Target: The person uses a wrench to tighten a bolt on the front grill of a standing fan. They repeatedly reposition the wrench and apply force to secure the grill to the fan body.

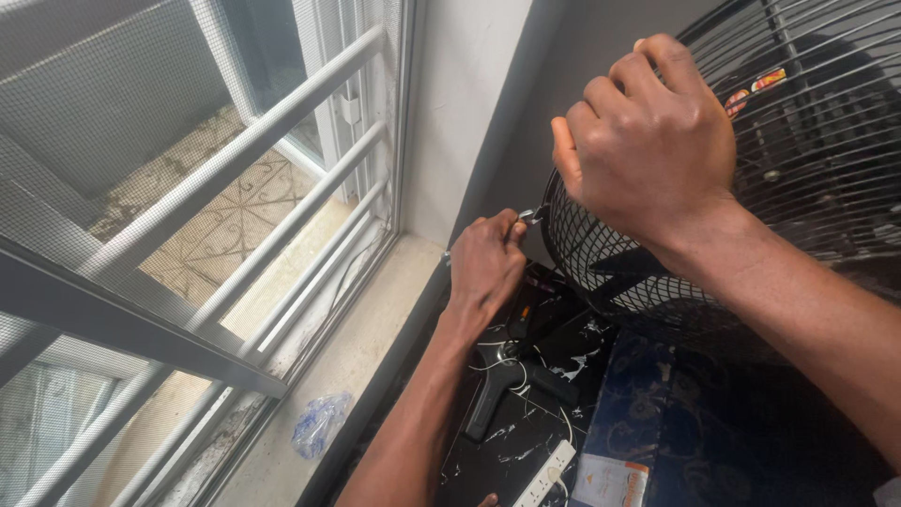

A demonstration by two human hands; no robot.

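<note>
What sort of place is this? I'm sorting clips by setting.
Probably a room in a home: a barred, screened window with a pale sill, a black wire-grilled fan, and a white power strip.

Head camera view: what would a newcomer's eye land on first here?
The right hand, large in the upper right, grips the rim of a black wire fan grille. Just below centre, the left hand pinches a small metal piece at the grille's edge. White window bars fill the left side.
</note>
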